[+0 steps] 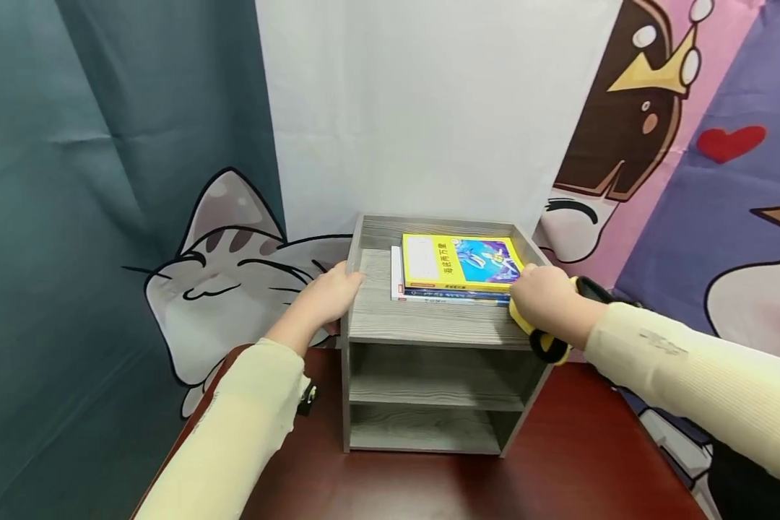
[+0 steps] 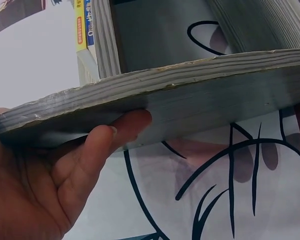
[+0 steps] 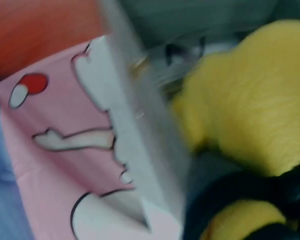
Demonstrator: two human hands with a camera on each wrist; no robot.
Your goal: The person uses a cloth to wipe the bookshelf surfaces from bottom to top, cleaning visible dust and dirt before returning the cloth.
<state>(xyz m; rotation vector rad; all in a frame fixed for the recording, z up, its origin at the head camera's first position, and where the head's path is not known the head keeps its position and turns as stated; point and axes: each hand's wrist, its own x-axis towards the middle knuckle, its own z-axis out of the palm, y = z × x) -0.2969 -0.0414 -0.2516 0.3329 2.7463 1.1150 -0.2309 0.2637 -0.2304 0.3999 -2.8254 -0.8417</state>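
Observation:
A small grey wood-grain shelf (image 1: 437,336) stands upright on the dark red table. My left hand (image 1: 328,297) grips its left side panel near the top; in the left wrist view, fingers (image 2: 95,155) lie along the panel's outer face. At the shelf's upper right corner, my right hand (image 1: 546,300) holds a yellow and black plush toy (image 3: 255,100). The hand covers part of the toy in the head view. The toy overlaps the right end of the top board, beside a yellow-covered book (image 1: 429,261) lying on other books.
Two open compartments (image 1: 435,375) sit below the shelf's top board. The dark red table (image 1: 390,484) extends in front and to both sides. Behind hangs a white cloth (image 1: 429,108), flanked by cartoon-printed cloth (image 1: 221,310).

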